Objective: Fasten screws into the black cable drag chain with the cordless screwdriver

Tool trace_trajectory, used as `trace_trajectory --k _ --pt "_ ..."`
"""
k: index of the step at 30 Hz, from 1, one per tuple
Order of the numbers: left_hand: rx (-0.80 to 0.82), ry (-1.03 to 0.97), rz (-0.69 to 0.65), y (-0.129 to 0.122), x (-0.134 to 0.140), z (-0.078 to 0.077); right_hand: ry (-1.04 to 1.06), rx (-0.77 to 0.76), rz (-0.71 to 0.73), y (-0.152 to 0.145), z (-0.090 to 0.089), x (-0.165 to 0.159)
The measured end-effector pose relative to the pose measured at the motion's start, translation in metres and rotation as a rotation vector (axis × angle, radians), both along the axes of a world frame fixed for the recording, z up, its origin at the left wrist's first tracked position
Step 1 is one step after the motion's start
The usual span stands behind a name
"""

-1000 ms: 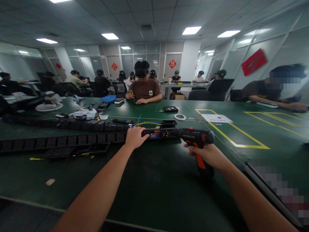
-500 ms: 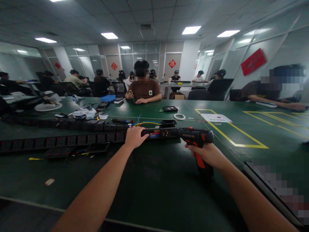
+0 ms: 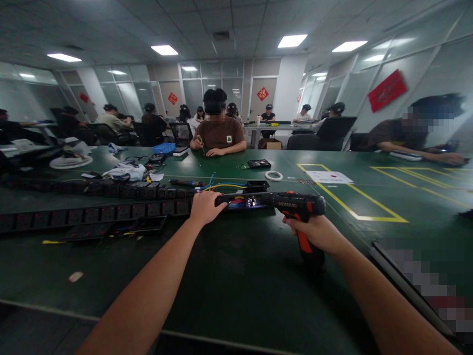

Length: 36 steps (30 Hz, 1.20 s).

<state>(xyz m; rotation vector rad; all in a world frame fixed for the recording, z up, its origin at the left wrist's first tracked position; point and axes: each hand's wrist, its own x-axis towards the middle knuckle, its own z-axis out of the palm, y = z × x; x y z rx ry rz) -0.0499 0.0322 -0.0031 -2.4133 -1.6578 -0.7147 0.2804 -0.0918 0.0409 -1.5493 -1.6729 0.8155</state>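
Note:
Fingers curled, my left hand point(image 3: 206, 207) grips a long black power strip point(image 3: 107, 213) lined with square sockets. To the right of this hand the strip's housing is open, and coloured wires point(image 3: 236, 201) show inside. My right hand point(image 3: 315, 230) is wrapped around the handle of a black and orange cordless drill point(image 3: 297, 203). The drill points left at the open section, where a bright light falls on small metal parts point(image 3: 252, 201). Its tip cannot be made out clearly.
Behind lies a second socket strip point(image 3: 118, 191), a black screwdriver-like tool point(image 3: 186, 183) and a small black box point(image 3: 257, 186). Farther off are a white ring point(image 3: 273, 176), a paper sheet point(image 3: 328, 177) and a blue basket point(image 3: 164, 148). A person point(image 3: 218, 130) sits opposite.
A light now shines on the metal parts in the open section, which was darker before. Both hands keep their hold, and the view has shifted slightly.

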Motion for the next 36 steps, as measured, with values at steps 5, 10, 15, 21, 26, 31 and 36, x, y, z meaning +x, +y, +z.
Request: trace_trajectory --k 5,10,15,21,26,31,36 --pt "-0.024 -0.004 0.012 0.0 0.001 0.0 -0.009 0.011 -0.005 0.001 -0.003 0.001" --pt "-0.019 -0.01 0.005 -0.001 0.001 0.0 -0.007 0.006 -0.001 -0.001 -0.001 -0.001" --pt "-0.009 -0.007 -0.007 0.0 0.0 0.0 -0.012 0.005 -0.007 -0.003 0.002 -0.002" --pt "0.014 -0.007 -0.012 0.001 -0.001 -0.002 -0.019 0.001 -0.006 -0.003 0.002 -0.003" --pt "0.016 -0.012 -0.014 0.003 -0.001 -0.004 -0.045 0.0 -0.021 -0.005 0.006 -0.005" --pt "0.014 -0.005 -0.01 0.002 -0.001 -0.003 -0.007 0.006 -0.018 -0.006 0.007 -0.005" --pt "0.038 -0.004 -0.018 0.001 -0.001 -0.003 0.05 0.004 -0.007 -0.007 0.009 -0.008"
